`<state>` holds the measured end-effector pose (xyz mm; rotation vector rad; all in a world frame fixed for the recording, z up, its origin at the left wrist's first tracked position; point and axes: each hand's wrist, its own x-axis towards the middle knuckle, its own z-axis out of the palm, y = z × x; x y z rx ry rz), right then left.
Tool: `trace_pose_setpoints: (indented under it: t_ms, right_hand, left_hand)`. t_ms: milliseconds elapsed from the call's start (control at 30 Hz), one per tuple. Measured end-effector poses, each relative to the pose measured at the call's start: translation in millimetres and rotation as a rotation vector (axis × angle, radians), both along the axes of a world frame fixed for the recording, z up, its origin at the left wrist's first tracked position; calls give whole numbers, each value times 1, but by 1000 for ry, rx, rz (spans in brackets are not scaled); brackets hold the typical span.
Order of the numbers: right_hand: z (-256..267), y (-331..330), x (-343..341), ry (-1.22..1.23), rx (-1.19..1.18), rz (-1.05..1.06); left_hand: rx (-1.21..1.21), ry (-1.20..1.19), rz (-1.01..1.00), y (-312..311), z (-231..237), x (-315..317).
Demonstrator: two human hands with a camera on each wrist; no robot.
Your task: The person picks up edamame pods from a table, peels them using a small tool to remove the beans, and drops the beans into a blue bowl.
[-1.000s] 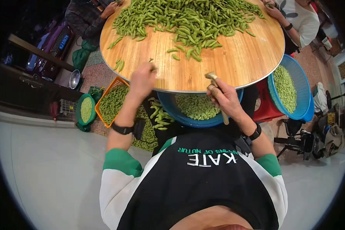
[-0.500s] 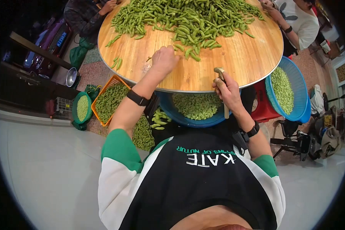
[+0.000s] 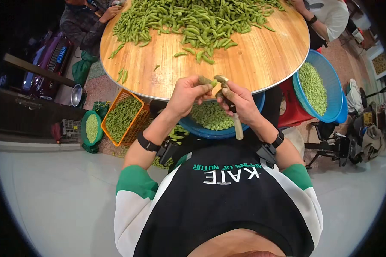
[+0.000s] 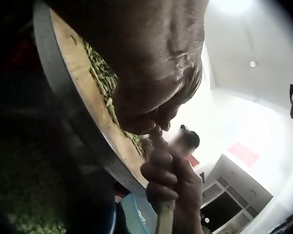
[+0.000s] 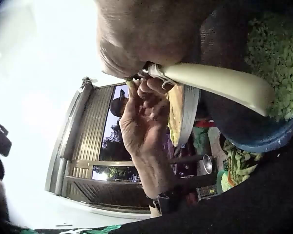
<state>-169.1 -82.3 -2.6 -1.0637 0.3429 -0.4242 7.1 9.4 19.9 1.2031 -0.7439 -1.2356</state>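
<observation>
"Round and wooden, the desk [image 3: 167,60] was covered at its far side by a heap of green pods [image 3: 201,19]. How was the work judged?"

"As shelling, most likely; one pod was being readied for opening. What had been put in the containers?"

"Shelled beans [image 3: 313,85] were held in the blue basket [image 3: 335,90] at the right, and more in the blue basin [image 3: 212,135] below the desk's near edge. Whole pods were kept in the orange crate [image 3: 134,125] at the left, and pale beans in the green basin [image 3: 100,128] beside it."

"And the hands?"

"A pale-handled tool [image 3: 238,128] was gripped in the right hand [image 3: 241,104], fingers curled; its working end could not be made out. A single green pod [image 3: 214,82] was pinched between left thumb and fingers, the left hand [image 3: 185,95] being held close to the right."

"What was called for next?"

"Steadiness, it was judged: the pod needed to be kept firm while opened, with the beans directed into the blue basin."
</observation>
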Motion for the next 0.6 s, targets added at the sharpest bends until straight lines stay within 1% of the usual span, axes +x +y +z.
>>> trace_pose_setpoints:
  t_ms: [33,100,133,233,333,400,467,500,533,600]
  right_hand:
    - [2,2,-2,9,1,-5]
    - [5,3,-4,-58,47,76]
    - [8,4,-5,-83,92,71]
    - [8,4,-9,-114,88,86]
    - [10,6,-11,-94,67,92]
    - [13,8,-12,-92,67,79]
    - [12,11,-11,-89,65,68]
    - [10,13,-9,-100,42,23]
    - [8,13,-8,-112,17,-22]
    - [5,11,-8,-117,-19,-20]
  left_hand:
    - [1,9,-5,1,0,-7]
    - [-38,13,36,1,0,-15]
    - [-38,17,36,1,0,-17]
    - [-48,-20,44,2,-2,-19]
    - [-117,-60,50,3,-3,-21]
    - [-177,-159,83,6,0,-25]
    - [-208,-203,110,6,0,-28]
    - [-243,-248,134,6,1,-29]
    - [-246,-249,135,5,-1,-28]
    - [-190,-145,64,4,-4,-23]
